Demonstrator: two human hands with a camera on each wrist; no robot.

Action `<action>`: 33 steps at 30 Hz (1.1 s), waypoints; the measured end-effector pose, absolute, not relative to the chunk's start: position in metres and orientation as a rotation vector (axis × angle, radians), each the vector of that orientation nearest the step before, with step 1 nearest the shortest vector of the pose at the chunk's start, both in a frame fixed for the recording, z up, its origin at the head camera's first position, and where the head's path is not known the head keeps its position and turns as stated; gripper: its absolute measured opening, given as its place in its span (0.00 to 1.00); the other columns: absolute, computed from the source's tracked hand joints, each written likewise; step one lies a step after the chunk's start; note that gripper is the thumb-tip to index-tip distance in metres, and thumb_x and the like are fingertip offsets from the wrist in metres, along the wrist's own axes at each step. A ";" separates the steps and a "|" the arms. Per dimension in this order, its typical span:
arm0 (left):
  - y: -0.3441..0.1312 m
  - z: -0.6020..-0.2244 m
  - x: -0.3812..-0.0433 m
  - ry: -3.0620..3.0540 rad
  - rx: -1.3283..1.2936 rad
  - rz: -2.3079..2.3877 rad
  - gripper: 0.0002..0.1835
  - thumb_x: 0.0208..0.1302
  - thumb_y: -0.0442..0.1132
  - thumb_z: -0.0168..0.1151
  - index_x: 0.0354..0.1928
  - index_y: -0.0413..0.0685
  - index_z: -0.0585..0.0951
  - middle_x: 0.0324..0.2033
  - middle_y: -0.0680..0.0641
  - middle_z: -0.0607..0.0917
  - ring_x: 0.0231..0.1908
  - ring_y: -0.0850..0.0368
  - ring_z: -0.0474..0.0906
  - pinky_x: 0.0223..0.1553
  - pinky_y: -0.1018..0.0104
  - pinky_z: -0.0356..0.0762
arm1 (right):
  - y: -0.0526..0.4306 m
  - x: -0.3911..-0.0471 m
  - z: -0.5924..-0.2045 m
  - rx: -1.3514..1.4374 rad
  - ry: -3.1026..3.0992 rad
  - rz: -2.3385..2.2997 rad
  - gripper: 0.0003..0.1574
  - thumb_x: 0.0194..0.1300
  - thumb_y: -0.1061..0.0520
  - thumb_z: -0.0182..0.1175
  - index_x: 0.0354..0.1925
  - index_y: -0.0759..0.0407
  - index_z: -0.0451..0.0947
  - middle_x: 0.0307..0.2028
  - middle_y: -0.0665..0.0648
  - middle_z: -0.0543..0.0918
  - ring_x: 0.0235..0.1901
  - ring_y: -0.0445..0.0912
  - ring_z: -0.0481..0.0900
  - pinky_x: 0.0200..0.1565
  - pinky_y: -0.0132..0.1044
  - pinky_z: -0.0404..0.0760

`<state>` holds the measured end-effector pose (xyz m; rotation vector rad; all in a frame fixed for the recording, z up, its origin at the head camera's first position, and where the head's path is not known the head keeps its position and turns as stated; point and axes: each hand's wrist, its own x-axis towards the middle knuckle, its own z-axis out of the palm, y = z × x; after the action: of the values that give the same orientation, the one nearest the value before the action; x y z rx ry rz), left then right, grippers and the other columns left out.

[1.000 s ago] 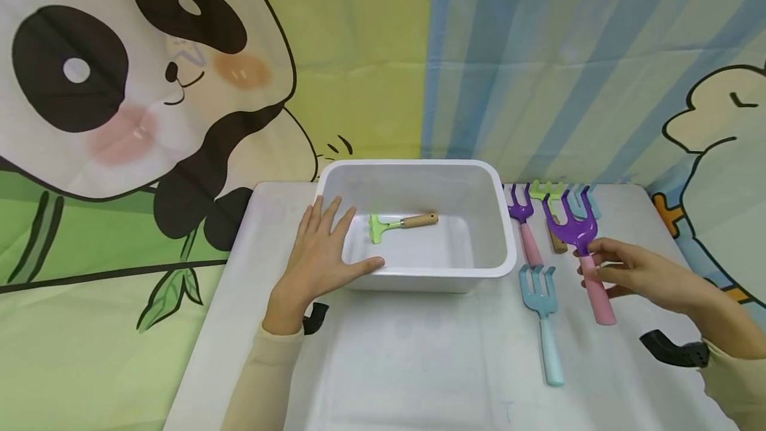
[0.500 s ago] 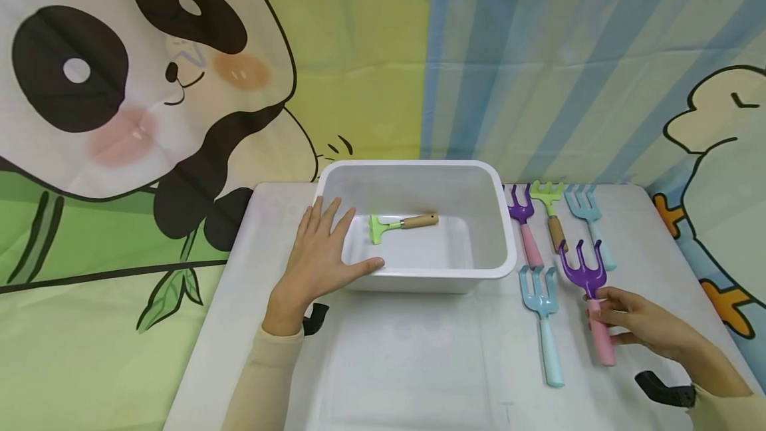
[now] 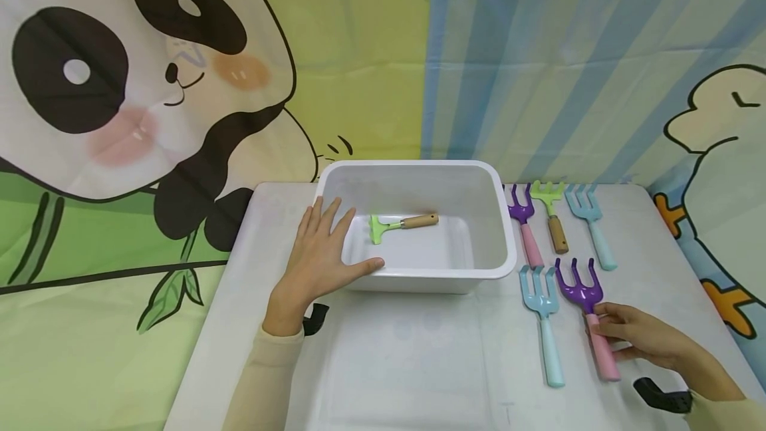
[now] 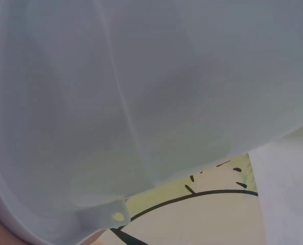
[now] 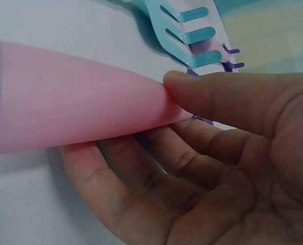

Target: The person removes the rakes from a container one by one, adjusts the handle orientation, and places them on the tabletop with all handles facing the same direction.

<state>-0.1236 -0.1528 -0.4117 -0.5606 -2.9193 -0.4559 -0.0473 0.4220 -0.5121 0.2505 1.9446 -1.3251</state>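
Observation:
My right hand (image 3: 649,338) pinches the pink handle of a purple-headed hand fork (image 3: 582,292) between thumb and fingers, low over the table at the right. In the right wrist view the pink handle (image 5: 79,97) fills the left side, with the thumb on top and fingers beneath. Just left of it lies a light blue hand fork (image 3: 543,324). My left hand (image 3: 320,251) rests with spread fingers on the near-left rim of a white plastic tub (image 3: 413,273). Inside the tub lies a small green rake (image 3: 403,221) with a wooden handle.
Behind the held fork, another purple and pink fork (image 3: 526,228), a green rake with a wooden handle (image 3: 556,231) and a second light blue fork (image 3: 598,235) lie in a row. A printed cloth backdrop (image 3: 365,58) rises behind the white table (image 3: 407,364).
My right hand has brought the purple and pink fork toward me and down beside the light blue fork, uncovering the back row. The left hand has stayed on the tub.

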 end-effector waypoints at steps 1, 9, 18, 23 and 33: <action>-0.153 -0.412 -0.124 -2.918 -0.560 -0.455 0.60 0.51 0.85 0.48 0.74 0.47 0.66 0.75 0.40 0.57 0.76 0.38 0.36 0.74 0.49 0.30 | 0.421 -0.047 -0.512 0.243 1.939 -1.329 0.43 0.76 0.57 0.54 0.68 0.84 0.43 0.53 0.70 0.73 0.46 0.55 0.76 0.47 0.55 0.83; -0.153 -0.411 -0.123 -2.922 -0.560 -0.457 0.60 0.51 0.85 0.48 0.74 0.46 0.66 0.75 0.40 0.57 0.76 0.38 0.36 0.74 0.48 0.30 | 0.415 -0.050 -0.508 0.235 1.915 -1.330 0.42 0.76 0.56 0.55 0.67 0.84 0.44 0.51 0.67 0.74 0.45 0.54 0.76 0.46 0.54 0.83; -0.154 -0.411 -0.122 -2.919 -0.559 -0.462 0.60 0.50 0.85 0.50 0.74 0.46 0.66 0.75 0.39 0.57 0.76 0.38 0.37 0.74 0.48 0.31 | 0.403 -0.054 -0.507 0.239 2.017 -1.218 0.38 0.74 0.56 0.57 0.64 0.82 0.52 0.46 0.64 0.74 0.42 0.53 0.76 0.43 0.51 0.84; -0.154 -0.411 -0.122 -2.930 -0.562 -0.470 0.60 0.50 0.84 0.50 0.74 0.45 0.66 0.75 0.39 0.57 0.76 0.38 0.36 0.74 0.48 0.30 | 0.398 -0.056 -0.505 0.237 2.056 -1.185 0.34 0.73 0.58 0.57 0.62 0.82 0.55 0.45 0.63 0.73 0.41 0.52 0.75 0.42 0.51 0.84; -0.152 -0.411 -0.123 -2.938 -0.559 -0.449 0.60 0.51 0.85 0.47 0.74 0.47 0.66 0.76 0.40 0.56 0.76 0.38 0.36 0.73 0.48 0.30 | 0.394 -0.057 -0.502 0.258 2.126 -1.125 0.34 0.70 0.56 0.63 0.60 0.80 0.61 0.41 0.60 0.78 0.38 0.51 0.78 0.42 0.49 0.86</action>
<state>-0.1230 -0.1523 -0.4107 -0.5588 -2.9378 -0.4495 -0.0569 0.3935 -0.5019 0.2583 2.1265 -1.1252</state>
